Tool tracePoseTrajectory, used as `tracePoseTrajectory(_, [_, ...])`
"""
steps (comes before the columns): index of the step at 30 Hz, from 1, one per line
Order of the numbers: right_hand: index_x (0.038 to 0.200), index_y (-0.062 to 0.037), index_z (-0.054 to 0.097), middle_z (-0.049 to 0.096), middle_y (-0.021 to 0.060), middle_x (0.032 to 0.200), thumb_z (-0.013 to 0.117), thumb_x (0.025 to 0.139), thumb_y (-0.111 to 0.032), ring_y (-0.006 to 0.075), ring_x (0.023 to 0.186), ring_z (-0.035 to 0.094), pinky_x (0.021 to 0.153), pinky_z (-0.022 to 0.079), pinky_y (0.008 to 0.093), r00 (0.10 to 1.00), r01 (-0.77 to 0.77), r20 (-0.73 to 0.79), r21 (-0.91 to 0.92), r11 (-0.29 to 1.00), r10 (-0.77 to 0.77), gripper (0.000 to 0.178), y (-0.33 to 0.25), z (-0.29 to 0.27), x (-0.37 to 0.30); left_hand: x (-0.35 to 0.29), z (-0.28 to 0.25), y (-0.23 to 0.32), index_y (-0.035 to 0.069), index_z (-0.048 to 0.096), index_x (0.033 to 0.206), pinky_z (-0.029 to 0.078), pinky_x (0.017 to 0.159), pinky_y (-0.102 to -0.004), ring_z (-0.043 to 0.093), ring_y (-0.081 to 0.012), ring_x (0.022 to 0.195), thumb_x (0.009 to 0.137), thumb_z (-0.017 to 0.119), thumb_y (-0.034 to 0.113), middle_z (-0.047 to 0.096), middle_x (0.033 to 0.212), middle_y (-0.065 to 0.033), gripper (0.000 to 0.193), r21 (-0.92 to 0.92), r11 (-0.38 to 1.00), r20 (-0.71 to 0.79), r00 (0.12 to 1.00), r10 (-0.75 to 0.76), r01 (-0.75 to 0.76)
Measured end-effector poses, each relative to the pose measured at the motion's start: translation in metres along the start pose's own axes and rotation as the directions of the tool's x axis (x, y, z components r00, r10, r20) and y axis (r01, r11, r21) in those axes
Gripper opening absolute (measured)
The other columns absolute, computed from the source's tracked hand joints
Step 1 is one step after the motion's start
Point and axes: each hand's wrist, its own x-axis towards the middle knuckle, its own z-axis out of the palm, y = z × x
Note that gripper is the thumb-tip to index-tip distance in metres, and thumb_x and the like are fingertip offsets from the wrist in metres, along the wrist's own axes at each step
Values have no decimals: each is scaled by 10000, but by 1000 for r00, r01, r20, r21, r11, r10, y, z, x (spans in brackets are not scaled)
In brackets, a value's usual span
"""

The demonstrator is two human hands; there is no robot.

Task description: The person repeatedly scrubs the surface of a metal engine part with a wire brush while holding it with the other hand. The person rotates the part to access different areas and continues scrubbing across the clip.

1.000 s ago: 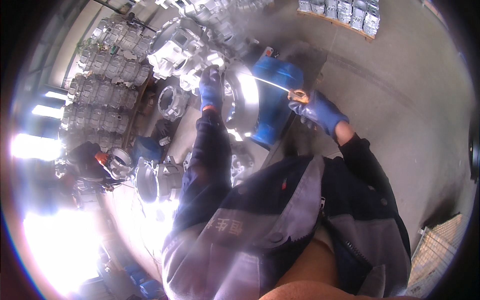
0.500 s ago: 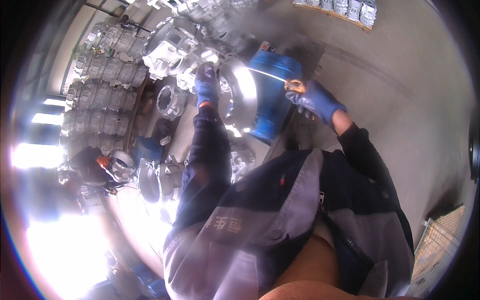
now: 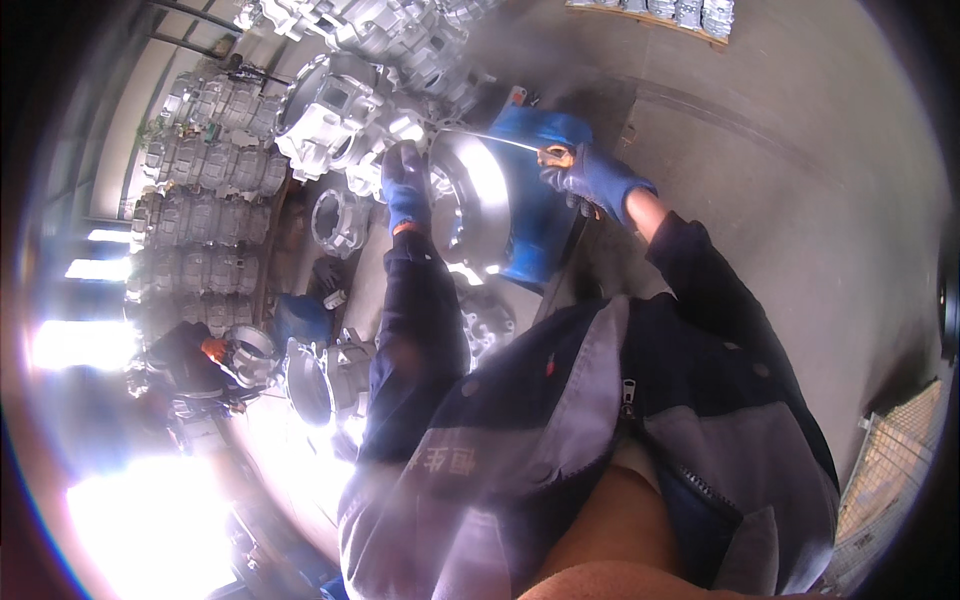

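My left hand, in a blue and grey glove, grips the near edge of a large silver metal housing with a wide round rim. Its fingertips partly blend into the bright metal. My right hand, gloved alike, is closed round the orange-yellow handle of a tool with a long thin metal rod. The rod points left across the top of the housing, and its far end meets the bright castings. I cannot make out its tip. Behind the housing stands a blue barrel.
More silver castings crowd the far left, with stacked rows beyond. A smaller ring-shaped casting lies left of my left arm. Another person works at the left by a casting. A wire mesh crate stands at the right.
My right hand has moved left with the tool, so the rod reaches farther over the housing. My left hand stays on the housing. The whole view has shifted slightly.
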Motion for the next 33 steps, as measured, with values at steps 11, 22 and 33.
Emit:
tracePoseTrajectory(11, [989, -102, 630, 578, 36, 617, 656, 882, -253, 115, 423, 519, 369, 407, 266, 990, -107, -95, 15, 994, 108, 188, 21, 1, 22, 1, 5, -4, 47, 580, 1106, 497, 684, -295, 591, -136, 738, 734, 759, 209, 641, 829, -62, 443, 334, 942, -15, 1000, -17, 21])
tracePoseTrajectory(22, [1105, -115, 638, 626, 46, 712, 643, 873, -243, 137, 556, 572, 540, 470, 309, 991, -79, -110, -13, 997, 78, 265, 48, 3, 41, 10, 2, -7, 38, 573, 1090, 485, 662, -273, 567, -116, 730, 739, 746, 136, 630, 837, -43, 403, 245, 966, 7, 997, -83, 79])
tracePoseTrajectory(33, [1176, -113, 642, 678, 76, 810, 627, 869, -217, 157, 614, 630, 523, 509, 308, 963, -228, -159, -62, 972, 215, 325, 30, 2, 38, 11, -1, -5, 31, 559, 1090, 486, 668, -258, 574, -112, 712, 728, 755, 113, 635, 816, -32, 420, 217, 974, 12, 997, -76, 71])
